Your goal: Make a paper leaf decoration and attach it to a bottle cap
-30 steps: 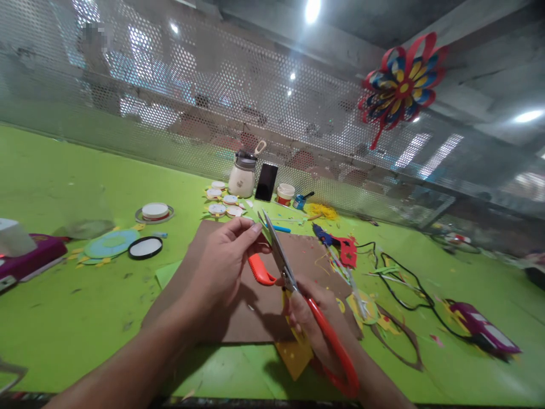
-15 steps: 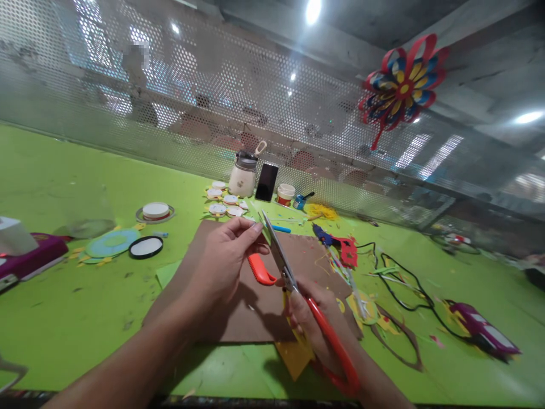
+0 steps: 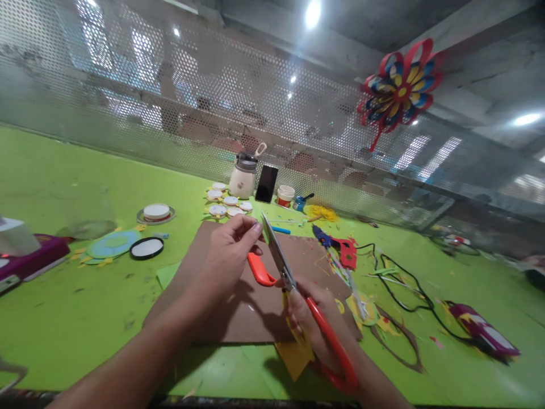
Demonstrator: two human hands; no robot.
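Observation:
My right hand [image 3: 313, 324] is closed round the orange handles of a pair of scissors [image 3: 283, 267], whose grey blades point up and away over a brown cardboard sheet [image 3: 259, 309]. Right beside the blades, my left hand [image 3: 225, 264] pinches its thumb and fingers together at the blade tips; what it holds is too small to make out. An orange-handled tool [image 3: 259, 270] lies on the cardboard between the hands. A yellow paper piece [image 3: 293, 355] lies under my right wrist.
The green table [image 3: 63, 307] carries a white jar [image 3: 242, 176], a dark phone [image 3: 266, 183], small round white pieces [image 3: 225, 201], a tape roll [image 3: 155, 212], a black-rimmed disc [image 3: 146, 248], a purple box [image 3: 32, 258], black cable [image 3: 404, 284] and paper scraps. A paper flower [image 3: 400, 85] hangs on the mesh wall.
The thin green strip that stuck out beyond my left fingertips is gone from view. Both hands and the scissors stay nearly in place.

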